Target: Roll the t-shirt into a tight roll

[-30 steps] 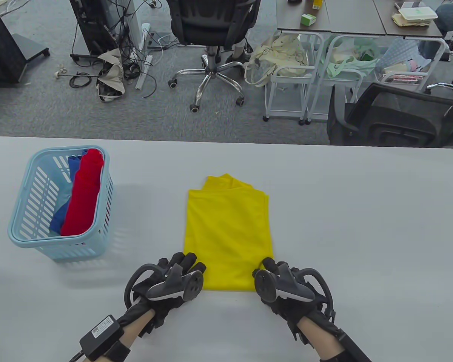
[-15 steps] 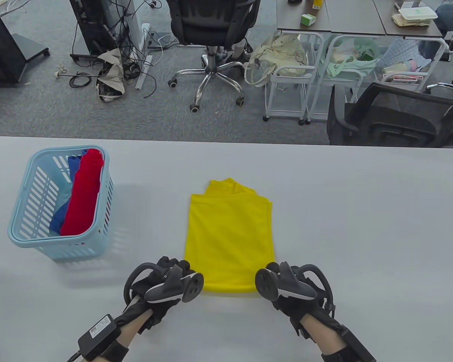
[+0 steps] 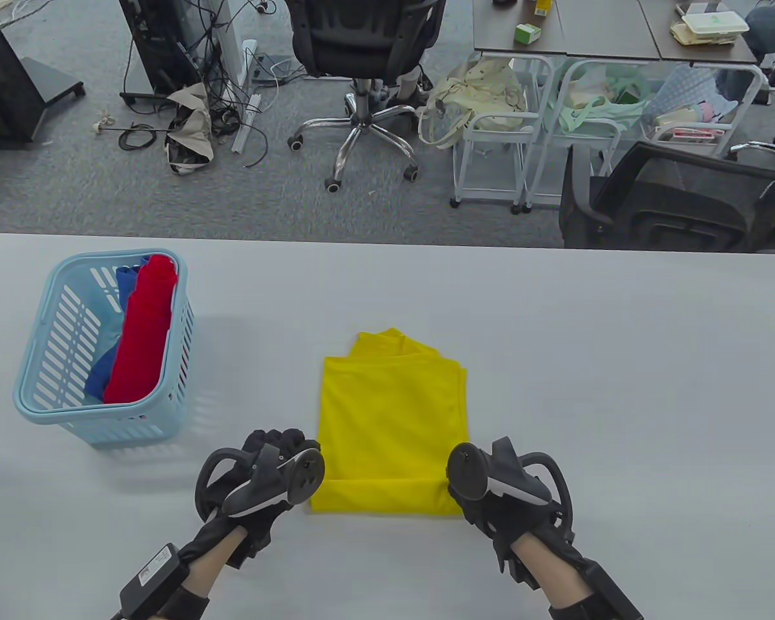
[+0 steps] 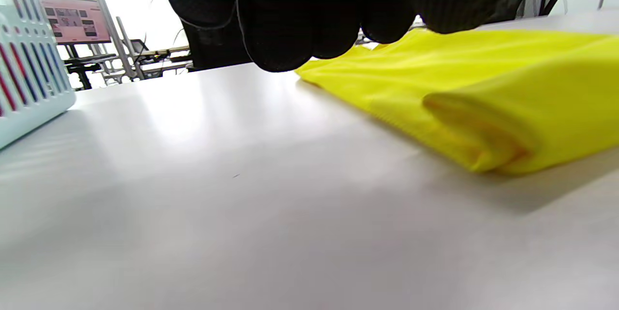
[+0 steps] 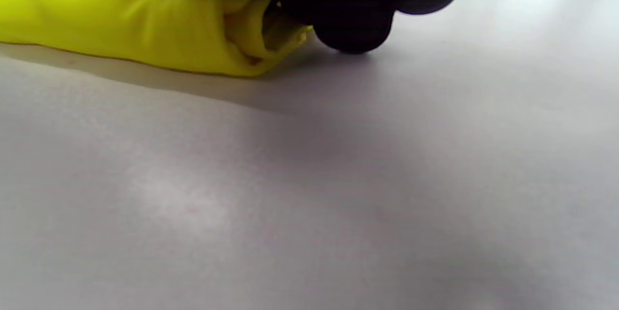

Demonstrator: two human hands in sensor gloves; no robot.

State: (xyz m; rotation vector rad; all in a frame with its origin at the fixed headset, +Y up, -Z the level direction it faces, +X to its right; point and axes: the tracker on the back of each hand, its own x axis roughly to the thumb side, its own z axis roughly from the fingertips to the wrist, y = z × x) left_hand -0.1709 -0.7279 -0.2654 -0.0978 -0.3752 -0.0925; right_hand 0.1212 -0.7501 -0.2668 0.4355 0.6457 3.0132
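A yellow t-shirt (image 3: 391, 420), folded into a long strip, lies on the white table (image 3: 620, 387). Its near end is turned over into a first low roll (image 3: 387, 498). My right hand (image 3: 458, 497) is at the roll's right end; the right wrist view shows its fingers (image 5: 348, 5) pinching bunched yellow cloth (image 5: 121, 24). My left hand (image 3: 284, 445) sits just left of the shirt's left edge. In the left wrist view its fingers (image 4: 290, 24) hang loosely curled over the table beside the t-shirt (image 4: 483, 73), and the roll's open left end (image 4: 488, 140) lies free.
A light blue basket (image 3: 39, 413) stands at the table's left with a red roll (image 3: 143, 329) and a blue one (image 3: 124, 284) in it; the basket's wall (image 4: 29, 82) shows in the left wrist view. Office chairs and carts stand beyond the far edge.
The shirt has slid toward me and its near hem has been turned over into a first roll. My left hand has moved left off the cloth; my right hand stays at the right corner.
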